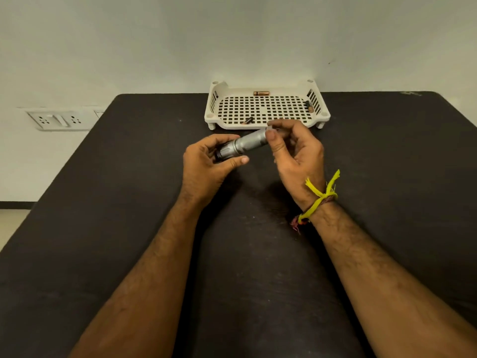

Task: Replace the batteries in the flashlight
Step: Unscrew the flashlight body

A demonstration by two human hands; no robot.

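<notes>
A silver flashlight (247,143) is held level above the black table, its dark head end to the left. My left hand (206,164) grips that head end. My right hand (294,151) pinches the tail end between thumb and fingers; what sits under those fingertips is hidden. Behind the hands stands a white perforated tray (265,125). A copper-coloured battery (261,93) lies at the tray's back edge. A second battery (247,121) lies near the tray's front, and a third battery (309,107) lies at its right side.
The black table (129,202) reaches to a pale wall right behind the tray. A white socket panel (59,120) is on the wall to the left. My right wrist wears a yellow thread band (320,197).
</notes>
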